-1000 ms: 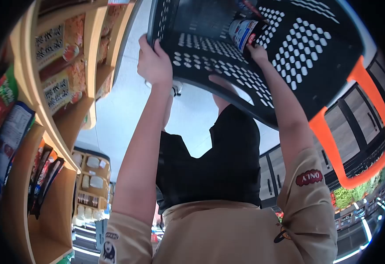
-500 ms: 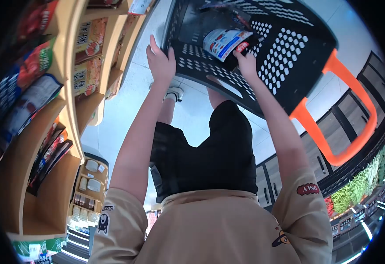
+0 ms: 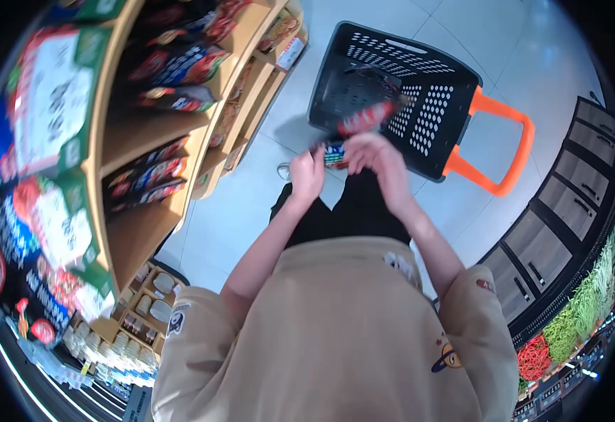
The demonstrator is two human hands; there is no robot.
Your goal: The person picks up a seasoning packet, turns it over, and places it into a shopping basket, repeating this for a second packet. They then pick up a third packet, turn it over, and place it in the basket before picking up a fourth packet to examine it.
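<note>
Both hands met low in front of the body, over the near side of the basket (image 3: pixel 448 137), with the pack (image 3: pixel 335 156) between them. The left hand (image 3: pixel 306 174) was narrow, gripping the pack's near-left edge; the right hand (image 3: pixel 379 165) curled its fingers at the opposite edge, holding too, as far as the blur showed. One hand on each side probably kept the pack from swinging or sagging, and the low position likely let the arms hang easily.

A red part (image 3: pixel 367 118) ran from above the right hand across the basket's mouth, too blurred to tell whether it belonged to the same pack.

The basket stood on the floor (image 3: pixel 497 49), mouth up, something dark inside. Its orange handle (image 3: pixel 525 144) lay out to the right, which presumably left the rim nearest the body unobstructed.

On the left, dark packets (image 3: pixel 184 63) leaned in layers on the wooden shelf (image 3: pixel 149 239), likely tilted so that several fitted together. A price card (image 3: pixel 44 98) hung outside its end, probably so that it could be read in passing.
</note>
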